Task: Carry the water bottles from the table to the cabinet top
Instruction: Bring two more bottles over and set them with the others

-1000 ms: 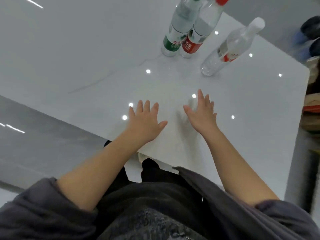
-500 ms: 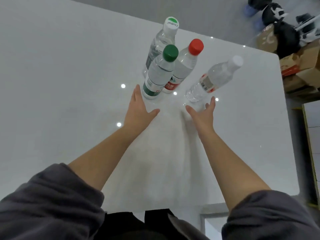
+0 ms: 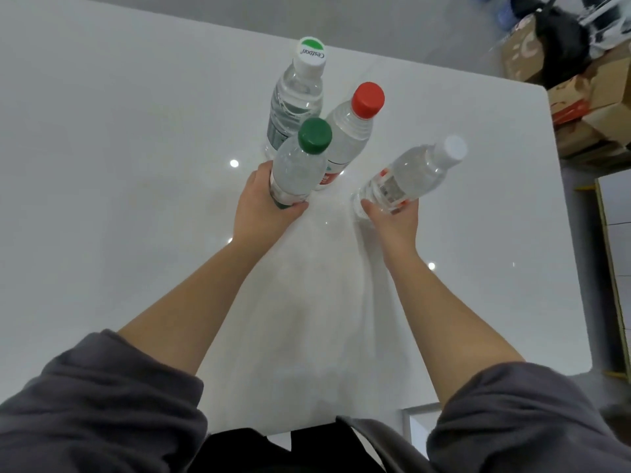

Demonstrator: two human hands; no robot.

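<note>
Several clear water bottles stand on a glossy white table. My left hand is wrapped around the lower body of the green-capped bottle. My right hand grips the base of the white-capped bottle, which looks tilted to the right. Just behind them stand a red-capped bottle and a bottle with a white and green cap, neither one touched. The cabinet is not in view.
Cardboard boxes and a dark bag lie on the floor beyond the table's far right corner. The table's right edge runs along a floor strip with a yellow-framed panel.
Both hands have moved forward from flat on the table and closed on two bottles. The view has shifted so the bottles sit nearer the middle of the frame.
</note>
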